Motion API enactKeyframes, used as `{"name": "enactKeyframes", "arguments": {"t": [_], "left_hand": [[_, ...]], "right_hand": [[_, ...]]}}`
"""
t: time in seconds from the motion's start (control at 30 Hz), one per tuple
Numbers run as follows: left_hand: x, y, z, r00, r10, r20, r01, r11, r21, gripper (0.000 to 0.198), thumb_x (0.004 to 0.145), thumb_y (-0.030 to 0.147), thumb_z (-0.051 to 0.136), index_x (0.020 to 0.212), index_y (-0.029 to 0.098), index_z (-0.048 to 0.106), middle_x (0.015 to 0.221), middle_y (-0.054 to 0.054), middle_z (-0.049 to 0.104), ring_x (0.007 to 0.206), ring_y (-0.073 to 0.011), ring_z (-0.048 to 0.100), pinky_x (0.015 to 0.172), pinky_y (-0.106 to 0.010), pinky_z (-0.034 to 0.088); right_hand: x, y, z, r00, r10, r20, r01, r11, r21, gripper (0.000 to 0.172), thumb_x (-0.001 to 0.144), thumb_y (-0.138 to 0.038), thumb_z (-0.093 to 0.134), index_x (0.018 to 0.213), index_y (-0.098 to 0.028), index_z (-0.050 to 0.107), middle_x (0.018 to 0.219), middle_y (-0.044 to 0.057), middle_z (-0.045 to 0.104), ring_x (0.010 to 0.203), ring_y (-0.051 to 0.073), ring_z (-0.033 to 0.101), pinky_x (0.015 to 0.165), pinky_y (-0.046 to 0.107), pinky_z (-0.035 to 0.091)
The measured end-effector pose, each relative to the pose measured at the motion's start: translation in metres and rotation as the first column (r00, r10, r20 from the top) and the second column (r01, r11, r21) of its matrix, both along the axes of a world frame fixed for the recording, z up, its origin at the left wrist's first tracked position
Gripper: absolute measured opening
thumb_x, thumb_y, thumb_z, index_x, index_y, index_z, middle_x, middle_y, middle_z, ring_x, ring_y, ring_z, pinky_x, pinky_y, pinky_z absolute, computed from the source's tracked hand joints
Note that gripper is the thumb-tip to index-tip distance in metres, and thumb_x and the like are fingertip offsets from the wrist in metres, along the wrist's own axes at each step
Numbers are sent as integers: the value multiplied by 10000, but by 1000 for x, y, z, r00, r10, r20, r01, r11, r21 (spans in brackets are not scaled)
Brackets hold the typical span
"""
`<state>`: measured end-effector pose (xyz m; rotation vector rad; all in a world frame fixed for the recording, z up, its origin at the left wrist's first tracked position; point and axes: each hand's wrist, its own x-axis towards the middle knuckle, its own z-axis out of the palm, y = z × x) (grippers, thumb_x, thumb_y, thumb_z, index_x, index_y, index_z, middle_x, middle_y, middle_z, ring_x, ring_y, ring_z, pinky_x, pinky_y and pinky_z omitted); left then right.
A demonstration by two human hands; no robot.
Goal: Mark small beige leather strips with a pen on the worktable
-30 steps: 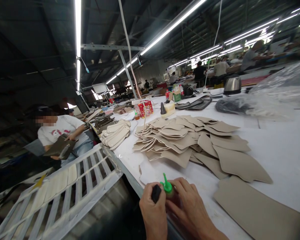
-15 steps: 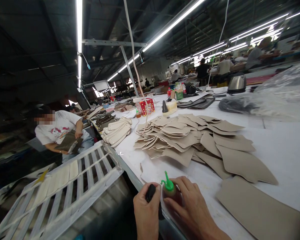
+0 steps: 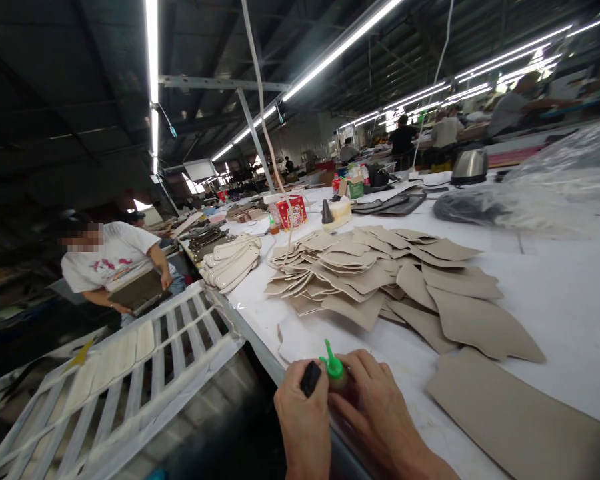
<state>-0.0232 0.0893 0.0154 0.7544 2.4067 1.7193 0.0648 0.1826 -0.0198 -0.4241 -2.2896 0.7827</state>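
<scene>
My right hand [image 3: 380,413] is wrapped around a small bottle with a green nozzle cap [image 3: 333,366] at the near edge of the white table [image 3: 570,293]. My left hand [image 3: 303,420] grips a small black object [image 3: 310,378] right beside the green nozzle; what it is I cannot tell. The bottle's body is mostly hidden by my fingers. A large beige cut piece [image 3: 515,420] lies just right of my hands.
Several beige cut pieces [image 3: 380,273] are fanned out across the table middle, with pale strips [image 3: 233,263] stacked at the left edge. A white slatted rack [image 3: 130,387] stands left of the table. A seated person [image 3: 113,270] holds a dark panel. A red box [image 3: 290,213], kettle [image 3: 469,165] and plastic bag [image 3: 555,183] stand farther back.
My hands have kept their grips at the table edge, with only small shifts of the black object beside the nozzle. The seated person has turned the dark panel.
</scene>
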Motion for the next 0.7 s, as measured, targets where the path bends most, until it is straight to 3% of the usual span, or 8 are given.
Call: {"name": "enactKeyframes", "arguments": {"t": [0.33, 0.7], "left_hand": [[-3, 6, 0, 998, 17, -63, -17, 1000, -8, 249, 743, 419, 599, 695, 180, 650, 650, -14, 592, 639, -175, 518, 612, -260, 416], [-5, 3, 0, 980, -23, 197, -10, 986, 165, 275, 695, 414, 675, 671, 141, 653, 571, 28, 512, 559, -118, 442, 517, -205, 388]], "right_hand": [[-2, 1, -3, 999, -9, -34, 10, 1000, 21, 367, 780, -63, 730, 1074, -203, 561, 979, 55, 565, 861, 262, 483, 754, 395, 357], [-2, 0, -1, 1000, -26, -7, 26, 1000, -6, 373, 773, -93, 740, 1074, -227, 566, 997, 43, 569, 876, 257, 499, 763, 397, 360]]}}
